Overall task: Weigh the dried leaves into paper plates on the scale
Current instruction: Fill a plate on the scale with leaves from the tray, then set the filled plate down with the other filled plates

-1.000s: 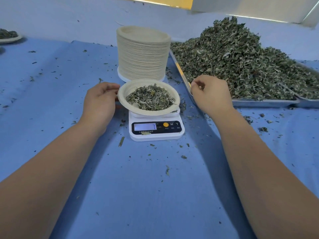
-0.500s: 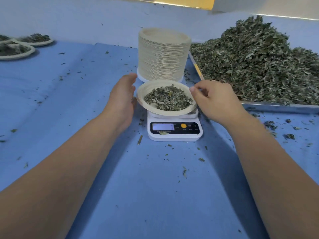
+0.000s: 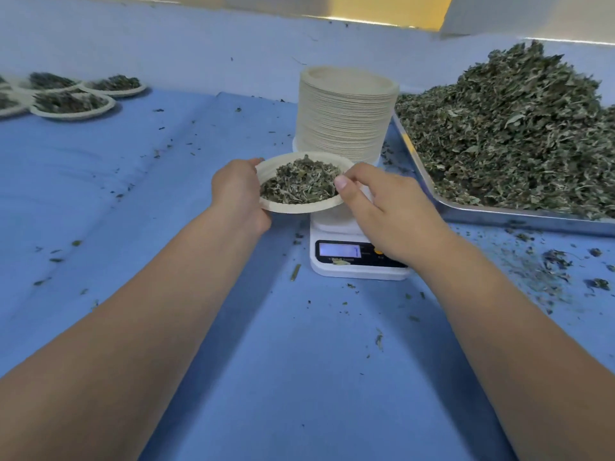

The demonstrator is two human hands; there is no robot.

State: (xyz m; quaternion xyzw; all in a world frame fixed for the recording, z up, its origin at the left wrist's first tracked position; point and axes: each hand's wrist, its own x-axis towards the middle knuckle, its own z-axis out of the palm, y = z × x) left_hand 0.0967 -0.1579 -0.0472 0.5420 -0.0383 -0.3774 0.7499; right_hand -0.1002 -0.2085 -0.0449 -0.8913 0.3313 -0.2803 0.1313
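Observation:
A paper plate holding dried leaves is lifted off the white digital scale and sits a little left of it. My left hand grips the plate's left rim. My right hand holds the right rim with the thumb over the edge, and it covers part of the scale's top. The scale's display is lit. A tall stack of empty paper plates stands just behind.
A metal tray heaped with dried leaves lies at the right. Several filled paper plates sit at the far left on the blue cloth. Loose leaf bits are scattered around the scale.
Both hands closed on the plate's rim and lifted it off the scale, carrying it slightly left. The view also swung left, showing the filled plates.

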